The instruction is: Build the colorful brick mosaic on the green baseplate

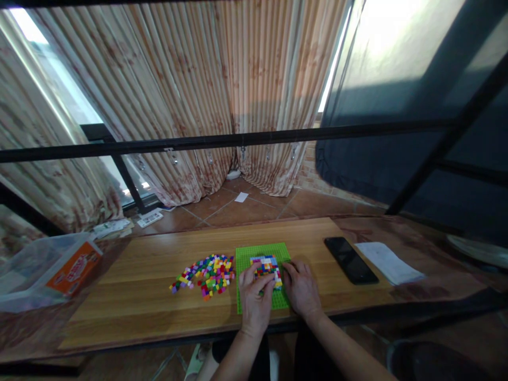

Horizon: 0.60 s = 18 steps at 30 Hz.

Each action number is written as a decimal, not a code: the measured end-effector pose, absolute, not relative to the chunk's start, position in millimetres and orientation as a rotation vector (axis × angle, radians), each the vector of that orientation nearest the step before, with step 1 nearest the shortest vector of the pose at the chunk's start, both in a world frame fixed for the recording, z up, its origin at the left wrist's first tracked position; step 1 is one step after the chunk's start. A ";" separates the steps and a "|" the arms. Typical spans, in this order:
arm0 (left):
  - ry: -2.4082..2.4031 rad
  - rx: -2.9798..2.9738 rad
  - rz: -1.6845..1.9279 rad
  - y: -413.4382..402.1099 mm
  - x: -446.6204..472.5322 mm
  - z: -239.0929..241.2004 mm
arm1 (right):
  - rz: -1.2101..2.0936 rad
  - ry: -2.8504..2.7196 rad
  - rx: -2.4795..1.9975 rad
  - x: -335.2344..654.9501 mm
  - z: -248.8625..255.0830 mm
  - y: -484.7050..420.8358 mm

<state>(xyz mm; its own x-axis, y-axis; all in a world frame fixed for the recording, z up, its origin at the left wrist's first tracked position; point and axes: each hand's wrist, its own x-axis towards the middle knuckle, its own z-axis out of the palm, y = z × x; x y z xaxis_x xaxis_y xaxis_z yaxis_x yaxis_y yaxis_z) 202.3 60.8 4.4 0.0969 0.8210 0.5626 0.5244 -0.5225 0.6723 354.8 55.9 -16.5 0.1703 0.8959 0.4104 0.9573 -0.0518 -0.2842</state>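
Note:
A green baseplate (254, 254) lies on the wooden table (159, 275) in front of me. On it stands a small block of multicoloured bricks (266, 263). My left hand (255, 296) rests on the plate at the block's left side, fingers curled against the bricks. At the block's right side lies my right hand (302, 287), its fingertips touching the bricks. What either hand pinches is too small to make out. A loose heap of coloured bricks (206, 272) lies just left of the plate.
A black phone (350, 259) and a white paper (389, 263) lie to the right. A clear plastic bag with an orange box (69, 270) sits at the table's left end. A black bar (238, 140) crosses above the table; curtains hang behind.

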 end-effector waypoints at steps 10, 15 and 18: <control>1.339 2.054 1.426 62.0 207.2 1.2 | -0.175 -1.756 -1.960 356.2 -17.8 55.9; 1.356 2.061 1.445 61.2 208.3 4.6 | -0.170 -1.761 -1.957 356.7 -18.3 56.1; 1.362 2.048 1.444 59.9 208.9 6.1 | -0.167 -1.762 -1.953 357.1 -18.4 56.2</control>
<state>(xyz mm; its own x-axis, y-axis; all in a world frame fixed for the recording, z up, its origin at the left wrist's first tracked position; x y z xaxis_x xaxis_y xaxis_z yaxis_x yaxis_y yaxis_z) 208.9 59.9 6.1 0.0514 0.8160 0.5758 0.5268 -0.5120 0.6785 357.1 56.2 -18.4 0.1545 0.8979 0.4122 0.9594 -0.0366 -0.2797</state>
